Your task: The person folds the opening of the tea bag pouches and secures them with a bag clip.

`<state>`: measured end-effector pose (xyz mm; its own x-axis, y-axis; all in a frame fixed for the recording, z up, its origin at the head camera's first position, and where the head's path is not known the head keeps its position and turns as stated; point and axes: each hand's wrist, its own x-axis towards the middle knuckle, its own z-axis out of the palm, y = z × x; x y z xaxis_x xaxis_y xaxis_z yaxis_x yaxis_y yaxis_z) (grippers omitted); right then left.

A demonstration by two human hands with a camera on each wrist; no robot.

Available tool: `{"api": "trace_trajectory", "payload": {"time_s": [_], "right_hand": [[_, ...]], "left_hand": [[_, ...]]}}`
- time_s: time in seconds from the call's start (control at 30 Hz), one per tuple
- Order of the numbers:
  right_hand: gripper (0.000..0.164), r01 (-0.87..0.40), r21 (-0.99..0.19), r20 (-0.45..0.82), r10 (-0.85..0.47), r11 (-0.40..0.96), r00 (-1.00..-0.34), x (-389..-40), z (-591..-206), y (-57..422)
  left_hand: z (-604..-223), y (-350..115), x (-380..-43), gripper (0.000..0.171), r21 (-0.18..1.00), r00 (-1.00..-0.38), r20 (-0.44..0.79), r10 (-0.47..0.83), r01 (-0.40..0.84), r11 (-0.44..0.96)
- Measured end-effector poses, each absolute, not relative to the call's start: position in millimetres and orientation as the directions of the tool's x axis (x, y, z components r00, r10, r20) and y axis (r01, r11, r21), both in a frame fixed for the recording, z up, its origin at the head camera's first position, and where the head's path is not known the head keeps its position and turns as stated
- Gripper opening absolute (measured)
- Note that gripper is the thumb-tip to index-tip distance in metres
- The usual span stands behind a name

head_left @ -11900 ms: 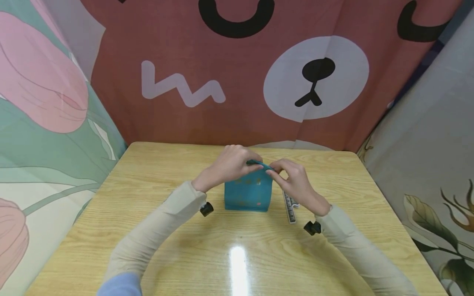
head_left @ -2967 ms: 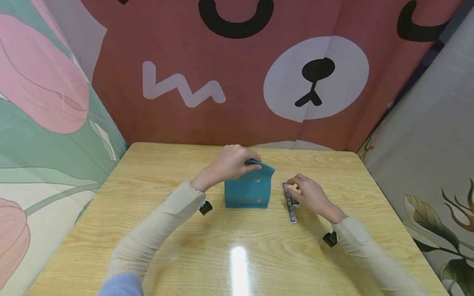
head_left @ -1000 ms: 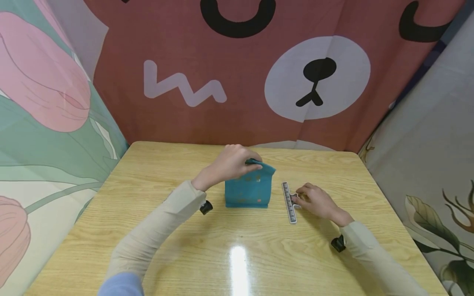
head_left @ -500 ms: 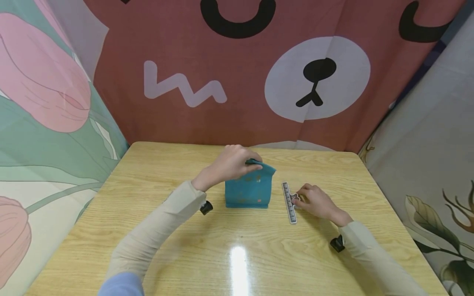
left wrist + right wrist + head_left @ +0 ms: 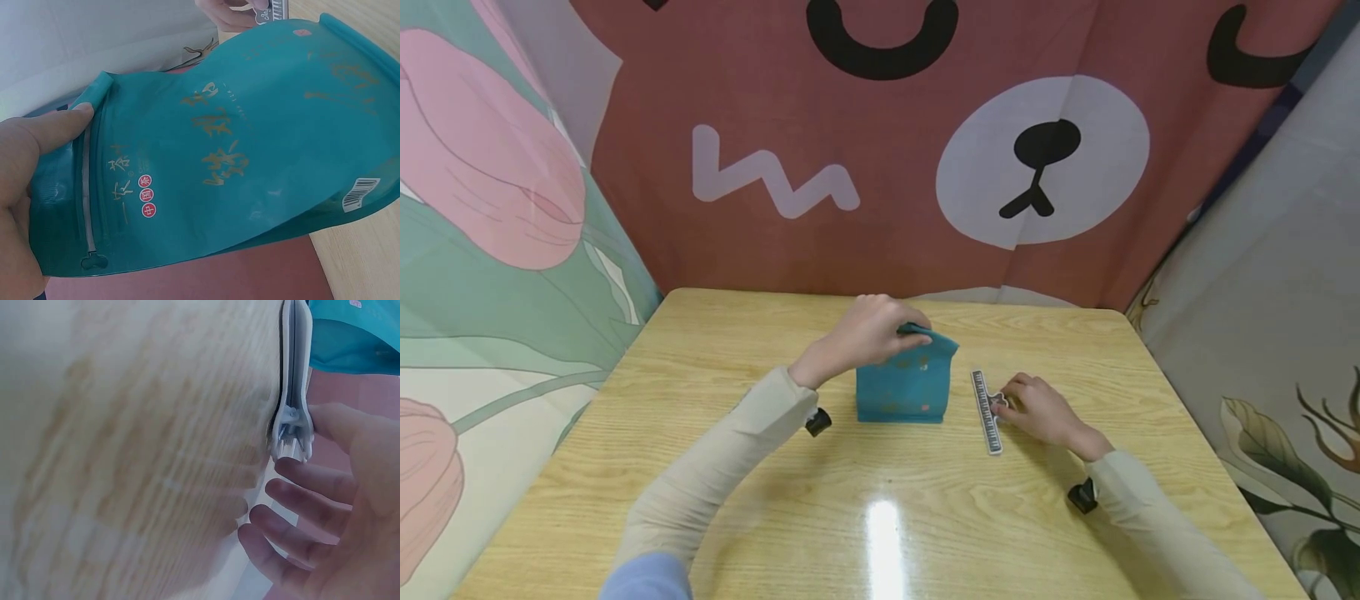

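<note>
A teal tea pouch (image 5: 902,392) with gold lettering stands on the table. Its top edge is gripped by my left hand (image 5: 872,329), thumb on the near side. The left wrist view shows the thumb over a rolled edge of the pouch (image 5: 237,125), beside a zip-like strip. To the right lies a long sealing clip (image 5: 987,417) with a black-and-white pattern. My right hand (image 5: 1043,408) pinches the clip's handle between thumb and index finger. In the right wrist view the clip (image 5: 295,362) is seen edge-on, the other fingers spread below.
A light wood-grain table (image 5: 760,517) carries everything. Behind it hangs a red cloth (image 5: 887,167) with a bear face; patterned cloths hang at both sides. A bright light reflection lies on the table's near part.
Earlier both hands were on the pouch's top. My right hand then let go and moved right and down to the clip's handle. My left hand stays put; the last second shows hardly any movement.
</note>
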<state>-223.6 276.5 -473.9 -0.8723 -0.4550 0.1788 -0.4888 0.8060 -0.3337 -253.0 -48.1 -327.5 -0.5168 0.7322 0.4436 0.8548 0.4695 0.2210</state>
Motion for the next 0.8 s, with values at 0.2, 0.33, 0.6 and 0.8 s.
{"api": "trace_trajectory", "payload": {"time_s": [0.2,0.33,0.6,0.8], "right_hand": [[0.025,-0.480,-0.362,0.202,-0.435,0.799,-0.877,-223.6,-472.8,275.5],[0.022,-0.458,-0.404,0.201,-0.411,0.792,-0.889,-223.3,-473.8,275.5],[0.014,-0.436,-0.429,0.212,-0.381,0.792,-0.900,-223.3,-472.8,273.1],[0.013,-0.397,-0.438,0.182,-0.353,0.807,-0.918,-223.3,-471.3,270.3]], "left_hand": [[-328.0,-47.9,-253.1,0.017,0.222,-0.519,0.445,0.730,0.854,0.471],[-328.6,-47.6,-253.4,0.017,0.223,-0.521,0.442,0.730,0.852,0.474],[-327.9,-47.5,-252.9,0.018,0.228,-0.532,0.432,0.728,0.846,0.483],[-327.5,-48.1,-252.0,0.017,0.230,-0.530,0.431,0.730,0.847,0.479]]}}
